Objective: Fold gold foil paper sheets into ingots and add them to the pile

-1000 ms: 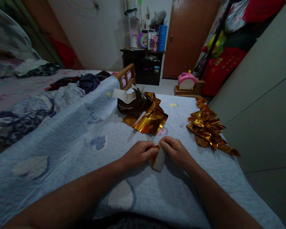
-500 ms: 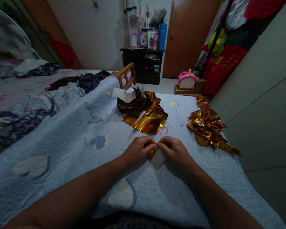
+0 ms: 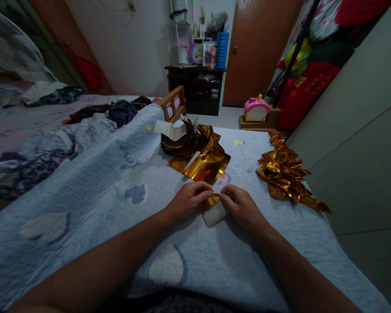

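Between my two hands is a small sheet of gold foil paper (image 3: 216, 213), its pale backing facing up and a gold strip showing along its upper edge. My left hand (image 3: 193, 198) pinches the upper left of that edge between thumb and fingers. At the upper right, my right hand (image 3: 239, 203) grips it the same way. Beyond my hands lies a loose stack of gold foil sheets (image 3: 208, 164), some curled with brown and white sides showing. To the right sits a heap of folded gold foil pieces (image 3: 282, 169).
A blue quilted cover (image 3: 101, 217) with heart shapes lies under everything. Past its far edge stand a pink toy (image 3: 256, 108) and a dark cabinet (image 3: 195, 93). A wooden rail (image 3: 174, 104) rises behind the stack, and a pale panel (image 3: 361, 152) borders the right side.
My fingers have moved slightly apart along the upper edge of the foil paper, and more of its gold strip shows. The sheet has turned a little; the stack and heap stay put.
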`<control>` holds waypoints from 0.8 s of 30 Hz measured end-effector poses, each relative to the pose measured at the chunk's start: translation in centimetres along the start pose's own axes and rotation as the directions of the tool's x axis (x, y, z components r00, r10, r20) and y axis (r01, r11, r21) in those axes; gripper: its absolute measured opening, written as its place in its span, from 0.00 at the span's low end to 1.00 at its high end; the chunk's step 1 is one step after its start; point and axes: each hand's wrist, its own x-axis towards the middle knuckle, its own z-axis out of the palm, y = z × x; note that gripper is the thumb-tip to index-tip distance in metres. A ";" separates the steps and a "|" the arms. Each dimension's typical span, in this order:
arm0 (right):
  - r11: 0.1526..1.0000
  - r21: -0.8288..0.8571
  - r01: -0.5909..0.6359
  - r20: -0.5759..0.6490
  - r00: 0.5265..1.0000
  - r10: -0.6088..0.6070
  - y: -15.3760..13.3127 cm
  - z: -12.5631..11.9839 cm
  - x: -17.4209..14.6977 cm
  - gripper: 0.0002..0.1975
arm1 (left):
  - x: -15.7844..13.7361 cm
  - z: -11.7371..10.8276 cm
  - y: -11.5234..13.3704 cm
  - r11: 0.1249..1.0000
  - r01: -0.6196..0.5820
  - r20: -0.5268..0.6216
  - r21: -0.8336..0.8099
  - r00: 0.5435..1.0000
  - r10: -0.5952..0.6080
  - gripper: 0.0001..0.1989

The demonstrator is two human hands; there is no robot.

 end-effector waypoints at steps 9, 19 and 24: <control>0.999 0.043 -0.029 -0.013 0.999 0.029 -0.1 0.0 -0.1 0.09 | 0.3 -0.2 -0.1 0.987 0.113 0.034 -0.110 0.993 -0.110 0.13; 0.998 -0.031 0.047 0.052 0.998 -0.045 -1.0 -0.3 -0.3 0.10 | 0.2 -0.2 -0.1 0.998 0.038 -0.013 -0.040 0.999 -0.039 0.13; 0.995 -0.054 0.083 0.091 0.993 -0.078 -1.2 -0.1 -0.3 0.10 | 0.0 -0.3 0.3 0.997 0.000 0.038 0.075 0.999 -0.003 0.11</control>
